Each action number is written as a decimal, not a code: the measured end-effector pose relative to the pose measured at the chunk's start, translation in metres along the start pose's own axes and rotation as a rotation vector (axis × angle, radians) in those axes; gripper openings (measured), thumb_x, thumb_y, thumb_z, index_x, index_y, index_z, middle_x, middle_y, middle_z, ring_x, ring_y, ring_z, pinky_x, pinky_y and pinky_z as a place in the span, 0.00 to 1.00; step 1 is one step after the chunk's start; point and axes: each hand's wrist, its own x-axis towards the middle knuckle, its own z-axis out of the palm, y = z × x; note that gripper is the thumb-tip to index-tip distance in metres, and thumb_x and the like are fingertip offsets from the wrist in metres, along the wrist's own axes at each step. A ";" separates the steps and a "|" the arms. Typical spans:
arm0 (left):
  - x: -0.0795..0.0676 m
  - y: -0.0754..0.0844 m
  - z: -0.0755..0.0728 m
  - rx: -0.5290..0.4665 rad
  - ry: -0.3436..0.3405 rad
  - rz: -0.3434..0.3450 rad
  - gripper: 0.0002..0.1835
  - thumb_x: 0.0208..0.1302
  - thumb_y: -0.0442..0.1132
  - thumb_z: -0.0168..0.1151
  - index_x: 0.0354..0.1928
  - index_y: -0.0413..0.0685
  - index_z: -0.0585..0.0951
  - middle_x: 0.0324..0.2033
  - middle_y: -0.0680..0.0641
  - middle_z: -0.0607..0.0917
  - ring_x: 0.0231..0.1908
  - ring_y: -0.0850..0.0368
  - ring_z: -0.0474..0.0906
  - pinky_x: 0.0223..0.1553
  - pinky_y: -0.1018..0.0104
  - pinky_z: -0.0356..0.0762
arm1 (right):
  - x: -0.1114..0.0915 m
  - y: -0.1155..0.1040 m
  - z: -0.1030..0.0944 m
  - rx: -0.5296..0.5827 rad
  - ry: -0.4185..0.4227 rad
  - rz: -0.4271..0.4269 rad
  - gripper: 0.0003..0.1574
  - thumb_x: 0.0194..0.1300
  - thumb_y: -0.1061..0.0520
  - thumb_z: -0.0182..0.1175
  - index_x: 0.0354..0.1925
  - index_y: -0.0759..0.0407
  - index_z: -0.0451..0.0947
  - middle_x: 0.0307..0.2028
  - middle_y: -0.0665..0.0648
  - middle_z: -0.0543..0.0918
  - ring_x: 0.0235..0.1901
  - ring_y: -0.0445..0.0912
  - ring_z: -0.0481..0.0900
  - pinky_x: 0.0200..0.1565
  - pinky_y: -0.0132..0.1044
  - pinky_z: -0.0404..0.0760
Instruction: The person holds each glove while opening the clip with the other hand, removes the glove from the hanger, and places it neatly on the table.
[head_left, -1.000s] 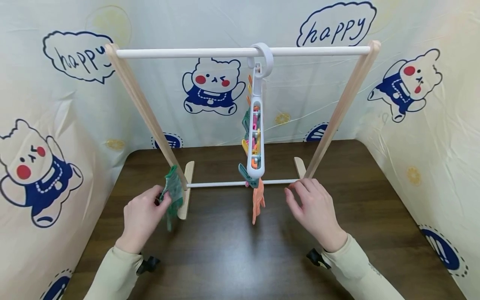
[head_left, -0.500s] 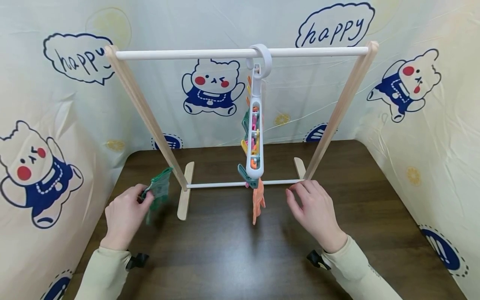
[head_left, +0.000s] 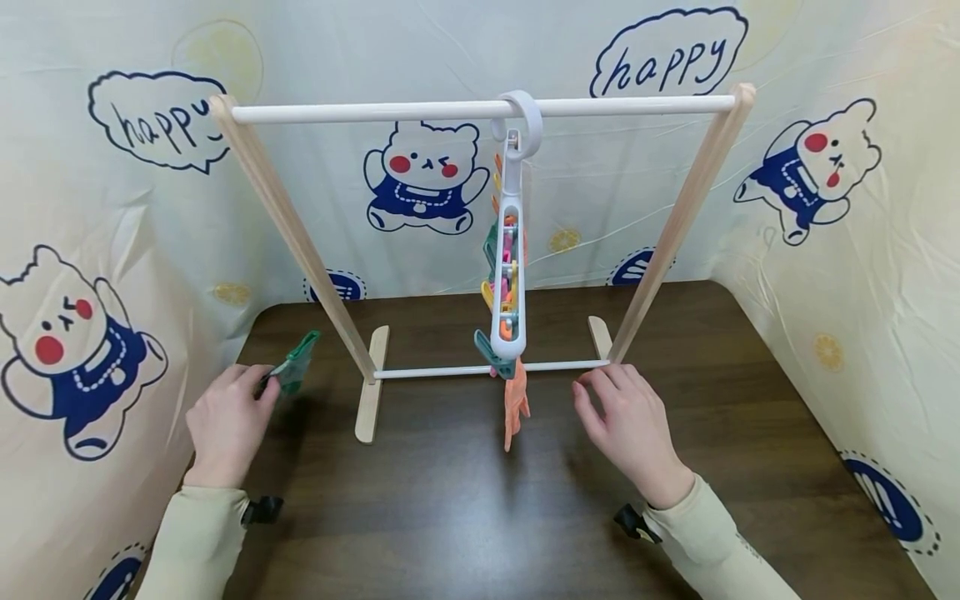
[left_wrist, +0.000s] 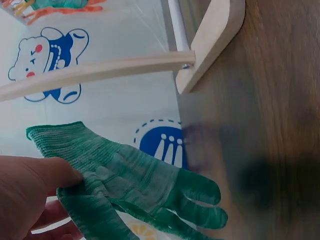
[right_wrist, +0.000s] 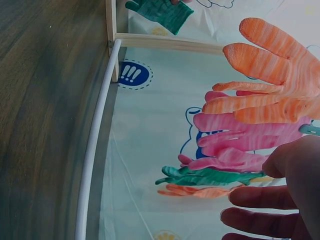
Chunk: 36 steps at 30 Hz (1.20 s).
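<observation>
My left hand (head_left: pixel 230 427) pinches a green knit glove (left_wrist: pixel 135 170) near its cuff, between thumb and fingers, to the left of the wooden rack. In the left wrist view the glove's fingers hang toward the lower right. My right hand (head_left: pixel 628 421) holds nothing and hovers by the foot of the rack's right post, fingers loosely bent. Between the hands hangs a white clip hanger (head_left: pixel 510 275) with coloured pegs. Several gloves dangle from it: an orange glove (right_wrist: pixel 280 75) nearest, then a pink glove (right_wrist: pixel 240 132), a green glove (right_wrist: pixel 210 176) and another orange one behind.
The rack has a white top bar (head_left: pixel 375 111), a left wooden post (head_left: pixel 292 225), a right wooden post (head_left: pixel 682 221) and a lower white bar (head_left: pixel 427 372). It stands on a dark wooden table (head_left: pixel 450 500). A printed curtain (head_left: pixel 600 192) surrounds the table's back and sides.
My left hand has moved left with the green glove, away from the rack's left post. My right hand and the hanger with its gloves have stayed about where they were.
</observation>
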 end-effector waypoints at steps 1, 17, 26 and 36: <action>0.001 -0.001 0.000 0.001 0.001 -0.004 0.06 0.65 0.33 0.68 0.41 0.39 0.88 0.37 0.37 0.85 0.32 0.32 0.81 0.17 0.38 0.66 | 0.000 0.000 0.000 0.001 -0.001 0.000 0.14 0.71 0.52 0.58 0.34 0.59 0.83 0.31 0.55 0.83 0.32 0.53 0.78 0.34 0.49 0.78; -0.002 -0.020 0.006 0.087 -0.169 -0.060 0.04 0.62 0.31 0.70 0.37 0.38 0.87 0.29 0.37 0.78 0.29 0.32 0.75 0.15 0.42 0.63 | -0.002 0.002 0.000 -0.017 -0.006 0.005 0.10 0.69 0.55 0.60 0.34 0.60 0.83 0.31 0.56 0.82 0.32 0.54 0.77 0.33 0.48 0.77; -0.015 -0.026 0.021 0.104 -0.280 -0.046 0.03 0.58 0.29 0.70 0.34 0.39 0.87 0.26 0.38 0.79 0.27 0.32 0.78 0.13 0.41 0.64 | -0.003 0.004 0.000 -0.028 -0.021 0.011 0.11 0.70 0.54 0.60 0.35 0.60 0.83 0.32 0.56 0.82 0.33 0.54 0.77 0.33 0.48 0.77; -0.020 -0.023 0.027 0.152 -0.457 -0.033 0.07 0.59 0.27 0.63 0.33 0.42 0.89 0.32 0.32 0.82 0.32 0.29 0.78 0.15 0.37 0.68 | -0.003 0.005 0.001 -0.033 -0.039 0.022 0.11 0.70 0.54 0.60 0.35 0.60 0.83 0.32 0.56 0.82 0.33 0.54 0.77 0.33 0.47 0.78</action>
